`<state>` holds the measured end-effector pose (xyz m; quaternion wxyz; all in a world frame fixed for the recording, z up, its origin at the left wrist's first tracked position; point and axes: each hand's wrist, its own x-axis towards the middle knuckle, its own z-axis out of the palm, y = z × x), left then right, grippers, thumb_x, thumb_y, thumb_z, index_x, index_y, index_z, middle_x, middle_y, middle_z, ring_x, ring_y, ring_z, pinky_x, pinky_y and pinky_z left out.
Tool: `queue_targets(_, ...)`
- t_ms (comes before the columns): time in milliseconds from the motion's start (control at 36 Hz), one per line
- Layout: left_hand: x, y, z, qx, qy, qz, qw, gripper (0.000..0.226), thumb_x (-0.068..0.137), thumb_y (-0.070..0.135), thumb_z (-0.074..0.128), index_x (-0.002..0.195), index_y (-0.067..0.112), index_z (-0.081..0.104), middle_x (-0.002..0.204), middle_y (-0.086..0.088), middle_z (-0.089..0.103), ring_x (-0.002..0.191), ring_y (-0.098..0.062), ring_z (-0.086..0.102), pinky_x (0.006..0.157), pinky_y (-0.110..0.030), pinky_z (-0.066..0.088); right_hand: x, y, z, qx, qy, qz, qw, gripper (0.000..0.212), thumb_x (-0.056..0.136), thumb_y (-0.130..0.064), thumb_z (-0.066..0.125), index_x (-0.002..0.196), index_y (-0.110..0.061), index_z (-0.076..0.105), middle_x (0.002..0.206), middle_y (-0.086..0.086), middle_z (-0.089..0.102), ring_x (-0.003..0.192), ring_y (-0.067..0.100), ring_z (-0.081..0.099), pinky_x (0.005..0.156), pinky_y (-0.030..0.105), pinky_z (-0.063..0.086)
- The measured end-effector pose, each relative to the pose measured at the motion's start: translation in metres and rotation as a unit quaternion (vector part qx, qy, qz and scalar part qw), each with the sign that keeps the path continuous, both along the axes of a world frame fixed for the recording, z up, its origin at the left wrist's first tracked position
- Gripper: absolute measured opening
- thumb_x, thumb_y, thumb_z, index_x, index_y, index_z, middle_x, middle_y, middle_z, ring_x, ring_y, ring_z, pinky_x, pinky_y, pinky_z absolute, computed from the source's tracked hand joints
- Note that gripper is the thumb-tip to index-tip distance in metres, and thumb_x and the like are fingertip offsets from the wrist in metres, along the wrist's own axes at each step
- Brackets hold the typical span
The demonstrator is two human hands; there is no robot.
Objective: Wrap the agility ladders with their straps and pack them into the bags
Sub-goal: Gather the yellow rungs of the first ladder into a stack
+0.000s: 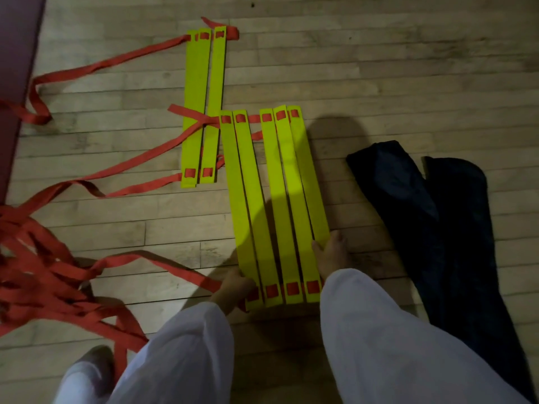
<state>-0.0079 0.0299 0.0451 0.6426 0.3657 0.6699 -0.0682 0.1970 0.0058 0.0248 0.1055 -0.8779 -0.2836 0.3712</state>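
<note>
Holding 5 rungs (pixel 281 199): left hand (pixel 236 287), right hand (pixel 331 255); 3 far rungs (pixel 197 97).

Tangled red webbing straps (pixel 35 275), 9 o'clock: cut off by the left edge. Dark fabric bag (pixel 455 237), 4 o'clock: runs out at the lower right corner. Left hand (pixel 234 290), 6 o'clock: fingertips hidden beneath flat yellow plastic ladder rungs (pixel 280 205). Pale shape (pixel 93 365), 7 o'clock: blurred.

Pale wooden floorboards (pixel 408 68) are stretching across the room, a dark maroon strip (pixel 17 53) is bordering their left edge.
</note>
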Motion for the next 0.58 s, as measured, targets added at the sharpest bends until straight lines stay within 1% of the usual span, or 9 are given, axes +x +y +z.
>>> queue_targets(111,0.001,-0.002,-0.005,0.002,-0.009,0.006,1.000,0.058,0.070,0.017,0.059,0.124,-0.005,0.056,0.117,-0.027,0.062,0.095,-0.033,0.062,0.076,-0.038,0.050,0.002,-0.001,-0.002,-0.039,-0.018,0.047,0.998,0.046,0.100,-0.036,0.047,0.132,-0.002,0.050,0.133,0.019,0.043,0.117,0.036,0.049,0.095,0.040,0.040)
queue_targets(222,-0.011,-0.002,-0.024,0.003,0.010,-0.023,1.000,0.058,0.071,0.024,0.057,0.123,-0.003,0.057,0.112,-0.025,0.065,0.101,-0.038,0.064,0.087,-0.048,0.054,0.003,0.000,-0.001,-0.038,0.075,0.014,0.996,0.044,0.103,-0.035,0.040,0.134,-0.005,0.050,0.135,0.019,0.044,0.117,0.036,0.051,0.099,0.042,0.042)
queue_targets(250,-0.012,0.000,-0.017,0.002,0.014,-0.026,1.000,0.060,0.069,0.026,0.057,0.121,-0.003,0.057,0.111,-0.025,0.065,0.100,-0.038,0.064,0.085,-0.047,0.055,0.004,0.001,-0.001,-0.043,0.090,0.004,0.995,0.043,0.103,-0.034,0.040,0.134,-0.004,0.049,0.135,0.019,0.045,0.118,0.036,0.050,0.099,0.042,0.041)
queue_targets(306,-0.013,0.002,-0.007,0.014,0.019,-0.005,1.000,0.043,0.081,0.015,0.062,0.119,-0.004,0.058,0.109,-0.025,0.064,0.100,-0.039,0.063,0.078,-0.042,0.053,0.003,0.003,-0.001,-0.046,0.112,-0.019,0.992,0.042,0.104,-0.030,0.039,0.135,-0.002,0.047,0.134,0.020,0.048,0.119,0.035,0.050,0.098,0.040,0.040)
queue_targets(361,-0.015,0.007,-0.005,0.026,0.026,0.028,0.999,0.035,0.087,0.000,0.058,0.122,-0.002,0.057,0.111,-0.026,0.064,0.102,-0.040,0.063,0.079,-0.042,0.053,0.000,0.005,0.000,-0.037,0.135,-0.044,0.989,0.038,0.105,-0.026,0.038,0.129,0.000,0.050,0.125,0.020,0.054,0.107,0.031,0.053,0.087,0.036,0.039)
queue_targets(417,-0.015,0.011,-0.007,0.033,0.021,0.055,0.998,0.037,0.088,-0.001,0.058,0.125,0.001,0.056,0.109,-0.022,0.065,0.100,-0.036,0.064,0.082,-0.044,0.055,-0.007,0.008,0.002,-0.028,0.155,-0.063,0.986,0.033,0.105,-0.024,0.035,0.119,-0.001,0.053,0.110,0.018,0.055,0.093,0.026,0.050,0.079,0.032,0.037)
queue_targets(500,-0.005,0.018,-0.002,0.035,-0.029,0.106,0.993,0.043,0.089,-0.006,0.052,0.126,0.016,0.054,0.099,-0.011,0.065,0.085,-0.027,0.065,0.061,-0.036,0.058,-0.017,0.013,0.000,-0.006,0.201,-0.133,0.971,0.028,0.104,-0.027,0.033,0.090,-0.013,0.053,0.087,0.009,0.051,0.081,0.025,0.048,0.090,0.047,0.045)
queue_targets(528,-0.001,0.020,-0.002,0.024,-0.041,0.129,0.990,0.048,0.087,-0.011,0.045,0.123,0.020,0.052,0.096,-0.011,0.065,0.079,-0.026,0.065,0.056,-0.034,0.058,-0.019,0.016,-0.003,0.007,0.224,-0.157,0.962,0.029,0.104,-0.031,0.034,0.090,-0.016,0.054,0.089,0.008,0.054,0.083,0.026,0.050,0.098,0.053,0.043)
queue_targets(583,0.005,0.021,-0.001,-0.009,-0.048,0.167,0.985,0.039,0.081,-0.012,0.039,0.108,0.012,0.055,0.093,-0.016,0.063,0.074,-0.030,0.063,0.064,-0.039,0.058,-0.024,0.021,0.000,0.040,0.267,-0.206,0.941,0.042,0.103,-0.046,0.032,0.124,-0.018,0.055,0.127,0.009,0.055,0.116,0.030,0.050,0.111,0.050,0.032)
